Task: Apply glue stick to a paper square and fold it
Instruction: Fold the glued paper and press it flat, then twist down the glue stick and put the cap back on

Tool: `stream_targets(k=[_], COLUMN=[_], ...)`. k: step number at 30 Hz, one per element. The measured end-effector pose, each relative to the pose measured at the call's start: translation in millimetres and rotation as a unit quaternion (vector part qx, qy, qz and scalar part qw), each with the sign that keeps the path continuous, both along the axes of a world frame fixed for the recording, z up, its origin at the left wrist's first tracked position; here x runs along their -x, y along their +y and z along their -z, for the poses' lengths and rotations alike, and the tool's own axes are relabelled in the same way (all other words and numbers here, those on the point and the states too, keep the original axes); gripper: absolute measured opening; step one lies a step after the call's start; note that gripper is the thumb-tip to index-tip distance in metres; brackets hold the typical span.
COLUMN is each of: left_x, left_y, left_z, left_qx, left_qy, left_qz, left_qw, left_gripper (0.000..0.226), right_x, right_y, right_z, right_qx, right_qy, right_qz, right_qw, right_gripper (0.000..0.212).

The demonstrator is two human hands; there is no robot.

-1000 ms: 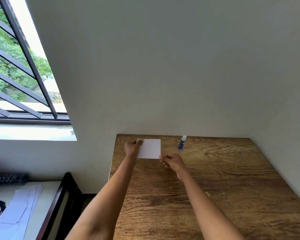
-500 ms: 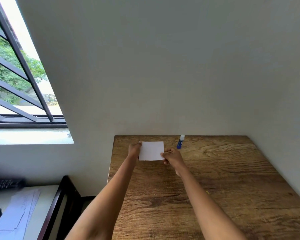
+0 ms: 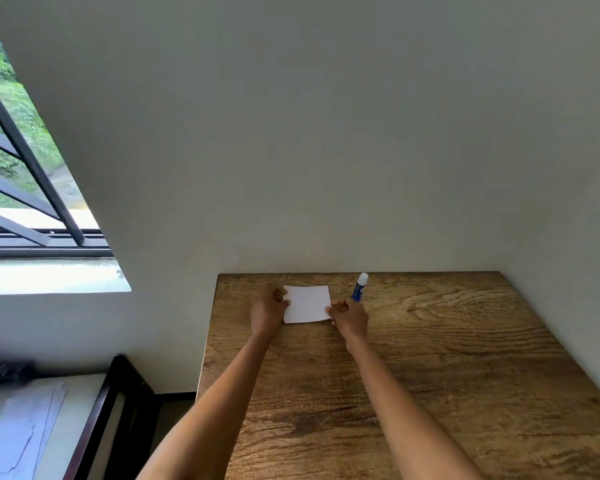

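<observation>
Paper square (image 3: 307,304) near the tabletop's (image 3: 465,358) far edge, pinched by left hand (image 3: 268,311) and right hand (image 3: 349,318) at opposite sides; glue stick (image 3: 359,287) just beside, capped.

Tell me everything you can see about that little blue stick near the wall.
The glue stick is a slim tube with a blue body and a white cap at its far end, plastic by its look. The cap is on. It lies tilted on the wooden table near the wall, right of the paper square. Its near end is hidden behind the right hand; contact is unclear.
</observation>
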State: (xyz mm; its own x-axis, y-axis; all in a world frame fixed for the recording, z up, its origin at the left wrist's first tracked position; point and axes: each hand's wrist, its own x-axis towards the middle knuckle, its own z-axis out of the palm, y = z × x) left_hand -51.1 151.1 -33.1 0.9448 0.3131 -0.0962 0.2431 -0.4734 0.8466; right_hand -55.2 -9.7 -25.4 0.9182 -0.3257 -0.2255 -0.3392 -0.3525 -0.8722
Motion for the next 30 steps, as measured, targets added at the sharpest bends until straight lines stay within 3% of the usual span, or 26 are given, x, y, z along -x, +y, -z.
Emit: stream_targets(k=[4, 8, 16, 19, 25, 30], left_x=[-3, -2, 6, 8, 9, -7], left_y=[2, 4, 7, 6, -27, -81], left_z=[10, 17, 25, 20, 1, -19], left_qx=[-0.129, -0.269, -0.355, -0.341, -0.307, -0.115], left_qy=[-0.018, -0.043, -0.036, -0.033, -0.093, -0.044], left_qz=[0.076, 0.117, 0.155, 0.156, 0.183, 0.22], left_qw=[0.989, 0.955, 0.921, 0.927, 0.929, 0.968], left_gripper=[0.029, 0.033, 0.044, 0.045, 0.043, 0.053], right_x=[-6, -5, -5, -3, 17, 9], right_y=[4, 8, 10, 11, 0, -36], right_z=[1, 3, 8, 8, 2, -10], right_qx=[0.085, 0.14, 0.184, 0.165, 0.109, 0.087], right_qy=[-0.003, -0.014, -0.013, -0.021, -0.072, -0.088], right_qz=[-0.031, -0.044, -0.061, -0.048, 0.088, 0.111], right_qw=[0.996, 0.989, 0.981, 0.985, 0.988, 0.986], right_gripper=[0.01, 0.009, 0.016, 0.014, 0.01, 0.016])
